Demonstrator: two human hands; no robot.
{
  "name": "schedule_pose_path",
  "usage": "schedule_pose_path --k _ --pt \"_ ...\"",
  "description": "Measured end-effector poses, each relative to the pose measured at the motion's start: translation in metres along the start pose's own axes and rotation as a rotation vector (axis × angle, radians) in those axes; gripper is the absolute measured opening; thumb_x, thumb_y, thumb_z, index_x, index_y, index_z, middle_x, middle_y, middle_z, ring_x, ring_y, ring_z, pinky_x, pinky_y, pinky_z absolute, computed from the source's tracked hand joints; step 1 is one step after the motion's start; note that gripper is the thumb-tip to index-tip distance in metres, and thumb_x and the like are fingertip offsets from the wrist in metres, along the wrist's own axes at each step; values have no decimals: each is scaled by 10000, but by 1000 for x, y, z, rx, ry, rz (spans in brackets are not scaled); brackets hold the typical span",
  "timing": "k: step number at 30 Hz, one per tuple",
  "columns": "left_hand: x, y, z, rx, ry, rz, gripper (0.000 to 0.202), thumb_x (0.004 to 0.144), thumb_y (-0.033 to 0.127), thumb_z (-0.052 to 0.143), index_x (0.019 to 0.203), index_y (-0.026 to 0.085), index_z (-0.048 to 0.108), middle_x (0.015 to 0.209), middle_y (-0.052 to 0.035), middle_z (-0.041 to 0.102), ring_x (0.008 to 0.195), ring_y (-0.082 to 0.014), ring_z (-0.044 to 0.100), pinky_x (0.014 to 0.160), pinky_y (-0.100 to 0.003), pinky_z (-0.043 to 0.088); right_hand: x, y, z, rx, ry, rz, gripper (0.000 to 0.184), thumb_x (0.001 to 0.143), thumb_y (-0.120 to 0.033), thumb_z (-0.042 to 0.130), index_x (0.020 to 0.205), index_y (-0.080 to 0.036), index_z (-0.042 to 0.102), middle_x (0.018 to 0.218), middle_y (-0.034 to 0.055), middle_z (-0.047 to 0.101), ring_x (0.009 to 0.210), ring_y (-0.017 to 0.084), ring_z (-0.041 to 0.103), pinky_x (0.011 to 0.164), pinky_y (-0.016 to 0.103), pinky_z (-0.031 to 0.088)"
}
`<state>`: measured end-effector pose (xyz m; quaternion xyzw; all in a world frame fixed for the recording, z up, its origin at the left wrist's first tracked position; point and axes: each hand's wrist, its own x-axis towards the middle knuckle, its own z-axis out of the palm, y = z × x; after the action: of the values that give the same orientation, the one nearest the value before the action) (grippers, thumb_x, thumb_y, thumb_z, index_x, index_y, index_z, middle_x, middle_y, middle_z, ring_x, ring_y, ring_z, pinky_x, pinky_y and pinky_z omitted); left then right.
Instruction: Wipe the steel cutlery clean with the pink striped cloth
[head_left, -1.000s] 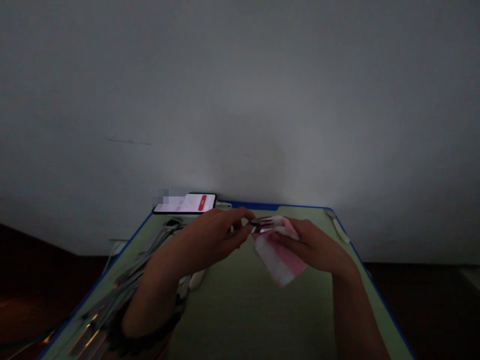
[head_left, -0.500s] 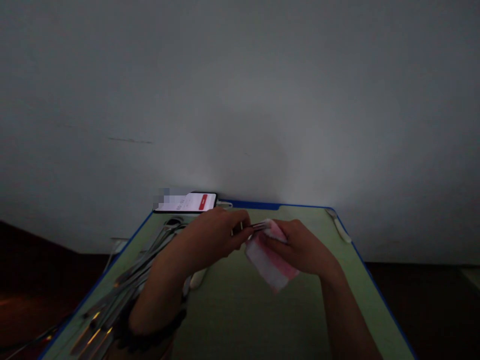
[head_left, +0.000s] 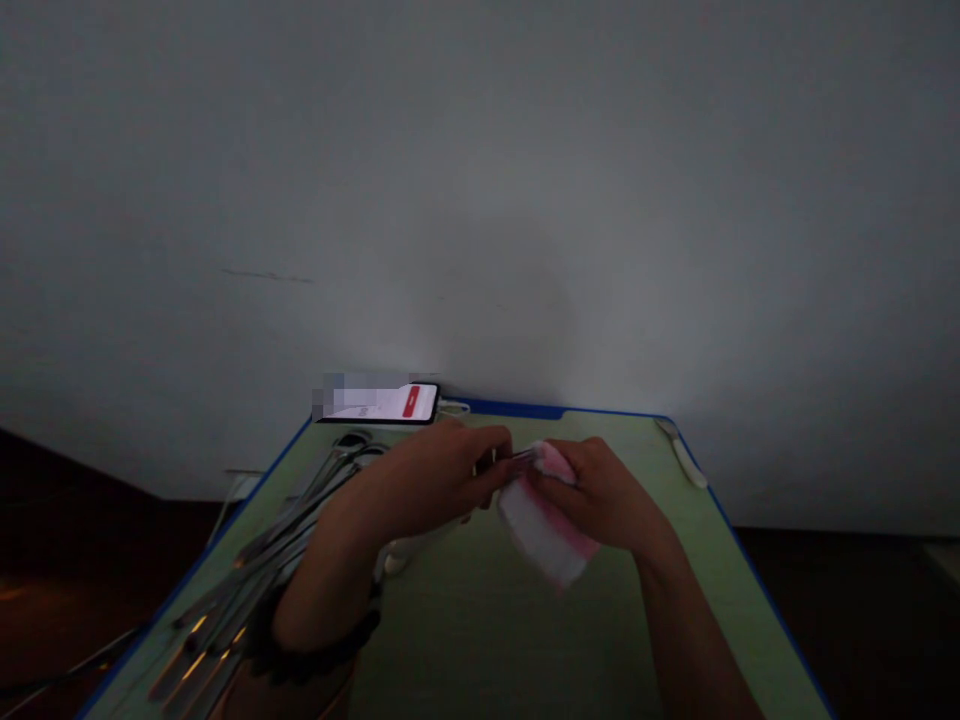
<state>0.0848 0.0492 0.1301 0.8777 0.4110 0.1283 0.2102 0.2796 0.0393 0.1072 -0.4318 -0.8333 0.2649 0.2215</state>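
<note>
My left hand (head_left: pixel 457 465) is closed on a metal fork (head_left: pixel 524 457), its tines pointing right. A pale handle end (head_left: pixel 396 562) shows under my left wrist; whether it belongs to this fork I cannot tell. Bunched in my right hand (head_left: pixel 592 490) is a pink and white cloth (head_left: pixel 551 535), pressed against the tines, with its lower part hanging down. Both hands are close together over the middle of the table. My left fingers hide much of the fork.
Several long metal utensils (head_left: pixel 277 540) lie in a pile on the green table (head_left: pixel 495 640), left of my left arm. A phone (head_left: pixel 382 403) with a cable leans at the back left. Another fork (head_left: pixel 686 460) with a white handle lies at the right edge. A wall stands behind.
My left hand has shifted slightly right, closer to the cloth. The cloth's hanging part has swung a little, and my right hand still grips it.
</note>
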Motion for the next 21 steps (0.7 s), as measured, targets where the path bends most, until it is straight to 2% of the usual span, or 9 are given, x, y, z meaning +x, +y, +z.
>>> schedule_pose_path --k 5,14,21 --pt "0 1 -2 -43 -27 29 301 905 381 377 742 186 541 573 40 587 508 -95 524 481 -198 303 -1 1 -1 48 -25 -8 109 798 -216 466 747 -156 542 625 -27 539 545 75 434 524 200 296" --pt "0 0 -1 -60 -39 -3 268 886 365 413 744 192 560 551 47 600 494 -92 536 487 -193 321 -1 4 0 80 -58 52 136 778 -231 481 673 -154 520 554 -43 488 505 64 391 477 194 262" --pt "0 -1 -1 8 12 2 329 898 418 372 751 191 560 592 34 602 513 -97 532 490 -196 313 -1 0 0 76 -18 51 146 792 -249 480 692 -154 527 566 -43 497 511 65 400 480 193 259"
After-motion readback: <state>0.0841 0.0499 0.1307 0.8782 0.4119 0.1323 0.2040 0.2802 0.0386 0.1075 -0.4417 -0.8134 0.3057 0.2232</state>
